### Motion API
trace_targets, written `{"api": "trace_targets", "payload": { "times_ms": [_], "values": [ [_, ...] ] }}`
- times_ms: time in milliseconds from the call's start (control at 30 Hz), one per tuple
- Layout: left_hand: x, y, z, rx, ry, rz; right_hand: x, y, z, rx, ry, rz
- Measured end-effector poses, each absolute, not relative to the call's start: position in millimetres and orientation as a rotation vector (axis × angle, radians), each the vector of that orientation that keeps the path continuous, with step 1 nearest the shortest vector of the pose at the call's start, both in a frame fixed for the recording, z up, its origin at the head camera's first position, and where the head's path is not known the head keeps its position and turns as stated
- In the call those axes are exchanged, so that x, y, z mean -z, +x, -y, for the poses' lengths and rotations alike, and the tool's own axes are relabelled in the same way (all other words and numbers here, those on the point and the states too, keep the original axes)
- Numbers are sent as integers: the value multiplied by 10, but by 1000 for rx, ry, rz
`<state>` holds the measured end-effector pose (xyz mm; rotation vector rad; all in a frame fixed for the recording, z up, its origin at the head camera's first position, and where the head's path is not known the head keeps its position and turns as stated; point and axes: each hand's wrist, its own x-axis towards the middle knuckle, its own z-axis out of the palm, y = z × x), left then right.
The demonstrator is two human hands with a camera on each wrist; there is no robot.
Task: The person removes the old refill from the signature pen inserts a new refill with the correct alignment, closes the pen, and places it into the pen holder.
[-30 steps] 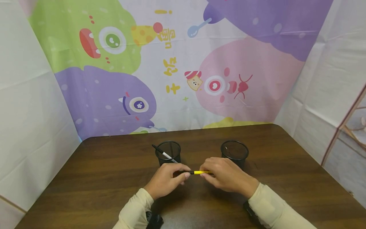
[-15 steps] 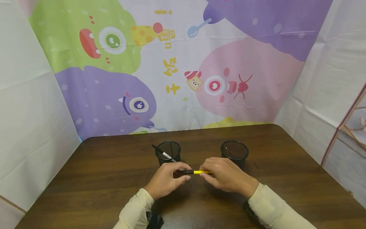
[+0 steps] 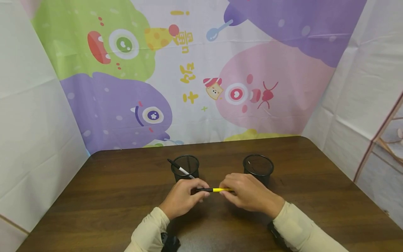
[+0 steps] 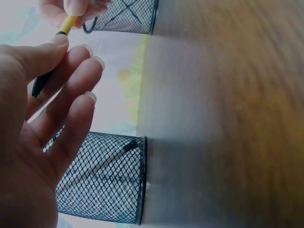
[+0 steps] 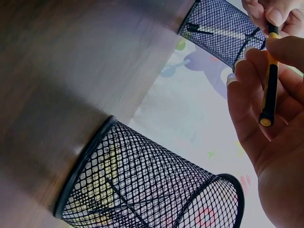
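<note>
Yellow-and-black slim pen (image 3: 215, 190), likely light, stiff and best held mid-barrel, is pinched by the left grip (image 3: 182, 198) at nine o'clock and right grip (image 3: 248, 192) at three, above the brown wood-grained counter (image 3: 119, 196).

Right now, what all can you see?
Wood-grain table: 1, brown, below
Cartoon backdrop: 1, multicoloured, behind table
Side sheets: 2, whitish, flanking
Left mesh penholder: 1, black, on table
Right mesh penholder: 1, black, on table
Held pen: 1, yellow and black, centre
Other pen: 1, white and black, in left penholder
Sleeves: 2, cream, bottom edge
Wrist devices: 2, black, by sleeves
Left hand: 1, bare, pinching held pen
Right hand: 1, bare, pinching held pen
</note>
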<state>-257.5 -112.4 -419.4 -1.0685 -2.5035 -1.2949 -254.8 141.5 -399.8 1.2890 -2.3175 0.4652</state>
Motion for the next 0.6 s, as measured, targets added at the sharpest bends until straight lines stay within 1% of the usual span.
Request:
{"api": "trace_targets", "payload": {
  "times_ms": [600],
  "values": [
    [4183, -2554, 1122, 1323, -1068, 2551, 4003, -2550, -1415, -453, 1300, 2279]
  ]
}}
